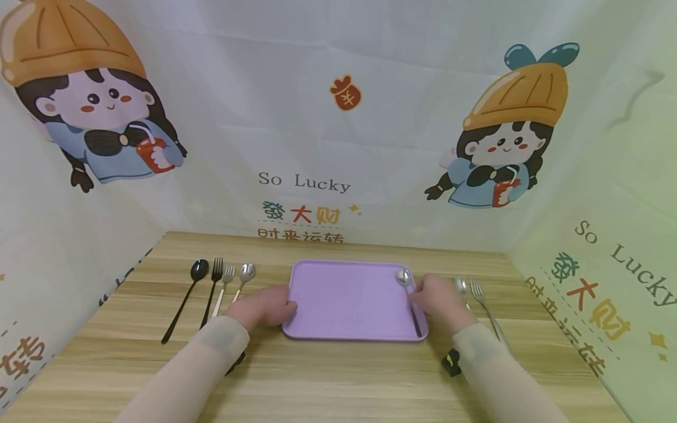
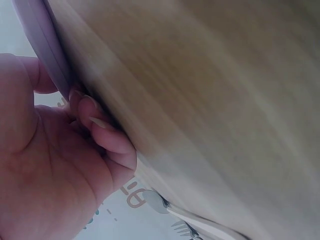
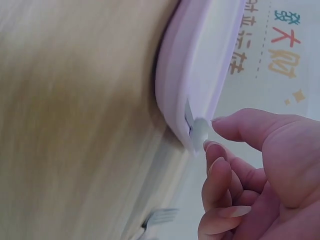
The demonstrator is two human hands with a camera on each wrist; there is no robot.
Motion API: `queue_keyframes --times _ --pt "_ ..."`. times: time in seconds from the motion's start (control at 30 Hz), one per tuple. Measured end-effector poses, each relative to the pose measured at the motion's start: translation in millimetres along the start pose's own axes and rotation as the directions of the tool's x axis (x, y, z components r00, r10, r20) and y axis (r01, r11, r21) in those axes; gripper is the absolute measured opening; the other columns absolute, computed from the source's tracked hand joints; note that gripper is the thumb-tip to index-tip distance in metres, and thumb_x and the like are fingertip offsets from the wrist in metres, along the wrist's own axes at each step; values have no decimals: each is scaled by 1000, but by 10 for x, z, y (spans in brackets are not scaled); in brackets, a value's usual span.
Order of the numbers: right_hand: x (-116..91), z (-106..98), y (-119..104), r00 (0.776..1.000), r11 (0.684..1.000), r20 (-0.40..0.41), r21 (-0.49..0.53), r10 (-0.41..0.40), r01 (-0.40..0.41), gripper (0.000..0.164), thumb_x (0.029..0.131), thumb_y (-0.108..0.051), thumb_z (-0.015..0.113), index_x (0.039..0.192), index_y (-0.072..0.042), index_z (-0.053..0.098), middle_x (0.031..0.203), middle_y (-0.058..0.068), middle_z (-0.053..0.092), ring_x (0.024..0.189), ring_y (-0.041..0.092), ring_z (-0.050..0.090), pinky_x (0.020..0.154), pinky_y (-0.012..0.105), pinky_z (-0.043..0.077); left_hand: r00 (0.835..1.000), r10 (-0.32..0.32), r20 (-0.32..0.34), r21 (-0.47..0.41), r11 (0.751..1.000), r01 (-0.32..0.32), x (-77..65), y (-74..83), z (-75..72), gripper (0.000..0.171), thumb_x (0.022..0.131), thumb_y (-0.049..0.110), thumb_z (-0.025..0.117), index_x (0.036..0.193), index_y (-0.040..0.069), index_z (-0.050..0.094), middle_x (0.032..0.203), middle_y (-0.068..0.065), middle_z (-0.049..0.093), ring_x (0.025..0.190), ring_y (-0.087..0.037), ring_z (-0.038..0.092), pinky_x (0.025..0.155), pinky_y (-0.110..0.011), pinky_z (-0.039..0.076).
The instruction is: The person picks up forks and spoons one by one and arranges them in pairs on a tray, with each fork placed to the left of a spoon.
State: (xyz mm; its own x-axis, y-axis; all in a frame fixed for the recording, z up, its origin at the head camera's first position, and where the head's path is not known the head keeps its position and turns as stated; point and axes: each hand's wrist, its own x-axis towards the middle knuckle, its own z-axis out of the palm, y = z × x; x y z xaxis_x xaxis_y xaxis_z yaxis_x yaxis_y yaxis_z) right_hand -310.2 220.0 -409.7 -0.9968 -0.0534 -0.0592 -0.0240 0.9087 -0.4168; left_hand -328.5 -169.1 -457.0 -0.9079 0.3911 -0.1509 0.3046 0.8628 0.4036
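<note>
Currently, the left hand [image 1: 262, 306] pinches a lilac rectangular plastic tray [image 1: 344, 299]; whether the right hand [image 1: 440, 298] grips its silver metal spoon [image 1: 404, 277] is unclear. Level support should prevent sliding.

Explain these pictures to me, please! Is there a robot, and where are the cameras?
There's no robot, just a person's two bare hands. The big picture comes from a camera worn on the head, looking forward and down. The other two come from a camera on each wrist, so things look tilted and close.

On the wooden table is a purple tray. Left of it lie a black spoon, a black fork, a silver fork and a silver spoon. Right of it are another spoon and another fork.

The left hand grips the tray's left edge. The right hand is by a shiny spoon that lies on the tray; I can't tell whether it's pinching that spoon.
</note>
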Motion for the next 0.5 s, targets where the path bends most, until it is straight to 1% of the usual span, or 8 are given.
queue_keyframes --times 0.03,0.13,0.27,0.33,0.37,0.4,0.43,0.5 --pt "-1 -22 9 1000 1000 -4 -2 0 0 17 99 -19 73 97 -3 75 84 7 70 74 20 62 63 29 51 1000 5 -3 8 1000 -5 28 -34 24 58 103 26 50 150 -6 57 138 -25 72 129 -44 69 116 -61 52" --pt "-4 -79 63 1000 1000 -28 -26 -6 5 22 99 -23 74 100 -1 74 90 10 74 79 23 66 68 35 56 1000 5 -7 0 1000 -5 -9 -9 6 59 102 26 51 151 -6 56 139 -24 72 129 -44 69 117 -61 51" --pt "-5 -136 183 999 999 -48 -38 -12 10 27 98 -25 73 105 1 74 99 14 77 87 28 69 80 46 61 1000 -23 -9 -21 1000 23 -47 41 -9 58 102 25 53 152 -4 57 139 -22 72 127 -39 70 119 -58 50" --pt "50 -142 306 999 999 -49 -43 -10 8 28 98 -28 72 105 -1 75 100 13 78 88 27 70 81 48 61 999 -40 -11 -36 999 40 -63 60 -15 56 102 25 54 150 -3 59 137 -20 73 124 -35 70 120 -57 51" --pt "53 -157 340 999 999 -50 -38 -10 8 28 98 -28 72 105 -1 75 100 14 78 88 27 70 81 47 61 999 -46 -17 -39 998 46 -42 36 6 55 101 26 54 148 -2 60 136 -19 74 122 -33 71 119 -56 51" --pt "56 -174 373 999 1000 -50 -29 -6 4 27 98 -27 72 104 -1 75 98 13 77 86 26 69 78 45 60 999 -28 -24 -32 999 27 -16 -7 29 56 101 28 53 147 -3 60 133 -19 74 119 -32 71 117 -55 53" --pt "53 -193 400 999 1000 -51 -24 -4 2 26 98 -27 72 101 -1 75 94 12 76 83 25 68 74 42 59 999 -24 -26 -32 999 23 -13 -14 32 56 101 28 53 147 -4 60 133 -19 75 119 -32 71 117 -55 53" --pt "39 -237 450 999 1000 -54 -14 2 -2 25 98 -27 71 96 -3 74 86 8 72 77 22 64 67 37 54 1000 -13 -13 -31 999 13 -66 48 -21 55 102 25 52 147 -6 59 134 -22 73 120 -36 71 117 -58 52"
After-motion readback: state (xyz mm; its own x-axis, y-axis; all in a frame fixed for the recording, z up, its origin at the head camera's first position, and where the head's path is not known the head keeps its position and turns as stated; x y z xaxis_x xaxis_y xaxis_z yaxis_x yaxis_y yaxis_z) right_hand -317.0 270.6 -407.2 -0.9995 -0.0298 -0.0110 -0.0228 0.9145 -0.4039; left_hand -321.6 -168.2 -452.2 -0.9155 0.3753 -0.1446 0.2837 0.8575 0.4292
